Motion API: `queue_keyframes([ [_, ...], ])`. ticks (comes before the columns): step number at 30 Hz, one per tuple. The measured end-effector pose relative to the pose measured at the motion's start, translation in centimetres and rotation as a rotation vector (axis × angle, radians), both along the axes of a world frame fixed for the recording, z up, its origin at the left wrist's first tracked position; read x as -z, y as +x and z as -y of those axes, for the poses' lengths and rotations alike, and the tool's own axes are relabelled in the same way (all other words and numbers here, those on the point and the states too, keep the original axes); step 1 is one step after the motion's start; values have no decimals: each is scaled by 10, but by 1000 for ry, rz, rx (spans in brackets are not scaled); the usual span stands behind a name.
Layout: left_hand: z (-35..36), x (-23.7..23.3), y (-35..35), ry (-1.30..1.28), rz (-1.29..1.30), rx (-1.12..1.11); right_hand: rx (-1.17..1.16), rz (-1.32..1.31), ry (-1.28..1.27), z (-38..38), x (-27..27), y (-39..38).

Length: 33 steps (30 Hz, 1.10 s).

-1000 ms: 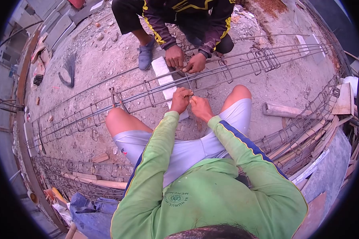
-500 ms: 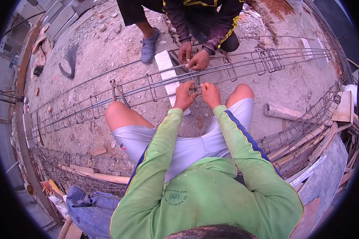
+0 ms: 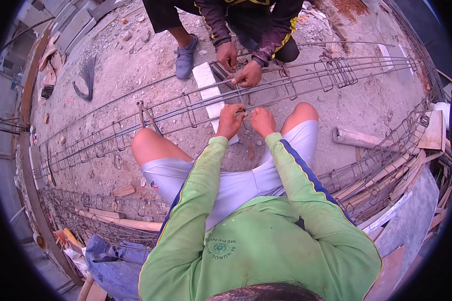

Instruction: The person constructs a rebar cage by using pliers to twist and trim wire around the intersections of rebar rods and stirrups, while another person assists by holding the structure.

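Observation:
My left hand is closed in a pinch at the near long bar of a rebar cage, beside a stirrup. Just right of it, my right hand is closed with its fingertips by the same bar. What either pinch holds is too small or hidden to name. Across the cage, a co-worker's hands are at the far bar near the top of that stirrup. A pair of pincers leans on the cage by my left knee.
A white block lies under the cage. Loose stirrups are bunched along the bars at right. A bundle of wire rests on the ground at left. More cages and wood strips lie behind me at right.
The fingers of my left hand have drawn in tighter at the bar. My right hand has shifted slightly down and left. The co-worker's hands stay at the far bar.

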<state>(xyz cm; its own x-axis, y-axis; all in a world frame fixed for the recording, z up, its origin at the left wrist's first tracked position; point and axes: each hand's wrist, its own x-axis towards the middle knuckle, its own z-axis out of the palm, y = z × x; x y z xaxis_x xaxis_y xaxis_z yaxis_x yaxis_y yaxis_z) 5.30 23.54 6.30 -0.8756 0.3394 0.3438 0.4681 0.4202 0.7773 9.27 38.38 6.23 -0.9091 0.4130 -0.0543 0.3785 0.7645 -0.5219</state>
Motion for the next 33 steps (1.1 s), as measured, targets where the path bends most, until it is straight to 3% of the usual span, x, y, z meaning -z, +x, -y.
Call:
queue_keyframes([
  [2,0,-3,0,17,7,-19,-149,174,-77,-2,0,2],
  [6,-4,-7,-4,60,93,-22,-140,261,-299,5,21,14],
  [8,-6,-7,-5,96,155,-47,-209,-38,-403,7,40,21],
  [9,-6,-6,-7,69,205,-55,-213,-41,-401,10,30,24],
  [11,-7,-10,-10,44,248,-61,-36,143,-708,19,-4,29],
  [12,-10,-13,-12,32,359,-87,-36,133,-706,21,6,31],
  [14,-15,-18,-17,24,460,-101,-319,-434,-318,20,43,34],
  [15,-13,-17,-19,-10,487,-76,-318,-441,-309,20,34,35],
  [17,-5,-24,-19,-29,506,-12,-44,41,-617,25,-4,37],
  [18,1,-32,-14,-30,512,-14,-43,47,-618,25,-11,41],
  [20,18,-52,-13,208,456,88,31,191,-775,24,-23,44],
  [21,31,-60,-17,176,394,-48,28,202,-779,24,-31,49],
  [23,70,-78,-35,75,358,-378,9,-125,-432,20,-46,63],
  [25,119,-81,-63,-36,159,-704,33,-184,-452,6,-58,75],
  [27,178,-73,-89,-363,151,-948,41,-268,-468,-9,-72,75],
  [29,212,-78,-96,-655,463,-1148,176,-319,-767,-20,-85,78],
  [30,228,-73,-98,-638,465,-1176,145,-321,-767,-23,-90,78],
  [32,263,-28,-106,-633,803,-1259,156,-383,-842,-29,-99,79],
  [33,291,21,-115,-594,824,-1155,158,-438,-860,-25,-105,78],
])
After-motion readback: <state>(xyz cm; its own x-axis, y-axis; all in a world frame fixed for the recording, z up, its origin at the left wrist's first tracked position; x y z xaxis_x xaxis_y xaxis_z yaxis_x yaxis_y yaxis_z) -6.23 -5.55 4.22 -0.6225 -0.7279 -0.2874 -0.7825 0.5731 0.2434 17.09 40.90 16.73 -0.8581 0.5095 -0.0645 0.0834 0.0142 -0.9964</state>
